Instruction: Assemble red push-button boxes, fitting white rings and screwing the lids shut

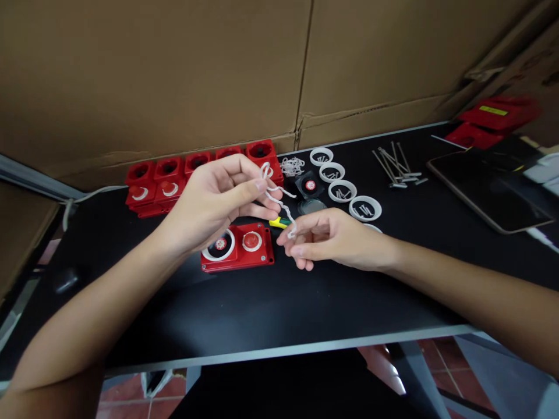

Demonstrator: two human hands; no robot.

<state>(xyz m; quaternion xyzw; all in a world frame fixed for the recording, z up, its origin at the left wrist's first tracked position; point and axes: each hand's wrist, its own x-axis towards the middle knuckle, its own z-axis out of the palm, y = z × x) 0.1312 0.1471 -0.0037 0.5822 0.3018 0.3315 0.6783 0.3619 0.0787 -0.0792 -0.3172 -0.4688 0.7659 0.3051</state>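
Note:
A thin white cord (283, 208) runs between my two hands above the table. My left hand (227, 195) pinches it between thumb and fingers, with a loop standing up and a loose end hanging to the right. Lower and to the right, my right hand (327, 238) pinches the cord's other end at the fingertips. Beneath my hands lies a red housing (238, 259) with a white-ringed black disc and a round red lens. A yellow and green handle (279, 222) shows partly behind my fingers.
Several red housings (168, 169) line the back left. Near the middle are a pile of white cord (292, 167) and a black square part (310, 185). White rings holding screws (365, 208), long bolts (397, 166) and a phone (484, 189) lie rightward. Cardboard (174, 70) stands behind.

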